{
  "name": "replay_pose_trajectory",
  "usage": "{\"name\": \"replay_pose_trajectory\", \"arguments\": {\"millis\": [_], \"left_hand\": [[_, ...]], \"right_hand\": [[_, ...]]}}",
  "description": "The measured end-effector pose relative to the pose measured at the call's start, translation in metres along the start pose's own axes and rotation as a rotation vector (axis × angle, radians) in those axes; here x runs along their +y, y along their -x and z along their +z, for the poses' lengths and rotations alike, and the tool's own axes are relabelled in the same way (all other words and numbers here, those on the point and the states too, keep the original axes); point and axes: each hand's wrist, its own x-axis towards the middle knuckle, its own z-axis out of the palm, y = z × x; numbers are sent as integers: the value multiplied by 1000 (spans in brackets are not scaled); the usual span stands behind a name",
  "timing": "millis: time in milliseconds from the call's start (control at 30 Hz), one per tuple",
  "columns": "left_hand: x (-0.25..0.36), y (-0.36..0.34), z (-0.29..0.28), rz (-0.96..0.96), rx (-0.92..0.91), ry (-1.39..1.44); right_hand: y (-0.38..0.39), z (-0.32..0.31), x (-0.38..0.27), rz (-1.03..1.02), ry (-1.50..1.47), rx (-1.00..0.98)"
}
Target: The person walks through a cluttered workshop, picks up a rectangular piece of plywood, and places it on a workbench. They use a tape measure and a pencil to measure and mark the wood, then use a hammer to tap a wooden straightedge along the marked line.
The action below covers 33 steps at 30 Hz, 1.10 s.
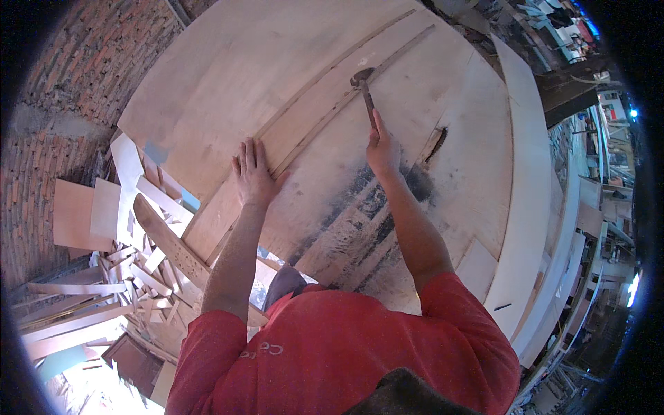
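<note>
My left hand (254, 174) lies flat with spread fingers on a long wooden strip (311, 114), which runs diagonally across a broad wooden tabletop (214, 90). In my right hand (384, 152) is a hammer (369, 100), gripped by its handle. The hammer's dark head is over the strip's right edge; whether it touches the wood I cannot tell. To the right of my right hand, a toothed saw blade (437, 144) sticks up through a slot in the tabletop.
Many wood offcuts (149, 277) are heaped at the lower left, below a brick wall (76, 76). A curved board (169, 238) crosses near my left forearm. Long pale boards (529, 173) line the right side. Dark scorch-like stains (363, 200) mark the tabletop near my body.
</note>
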Motion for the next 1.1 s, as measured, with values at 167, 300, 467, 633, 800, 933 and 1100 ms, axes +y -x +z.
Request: {"name": "replay_pose_trajectory", "arguments": {"millis": [167,300,467,633,800,933,1100], "left_hand": [[0,-2,4,-23,-17,5],[2,-3,1,-15,-9,4],[4,-5,2,-25,-16,-5],[3,-5,2,-27,-19,-14],[2,-7,7,-9,51,-17],[0,-3,6,-35,9,-15],[6,-6,-1,-38,-24,-19]], "right_hand": [[-2,13,-23,-5,-13,-56],[2,14,-32,15,96,-114],[1,17,-30,6,137,-82],[4,11,-27,-114,-94,120],[-9,15,-25,74,179,-166],[-12,8,-30,72,86,-130],[-7,18,-26,36,99,-89]]}}
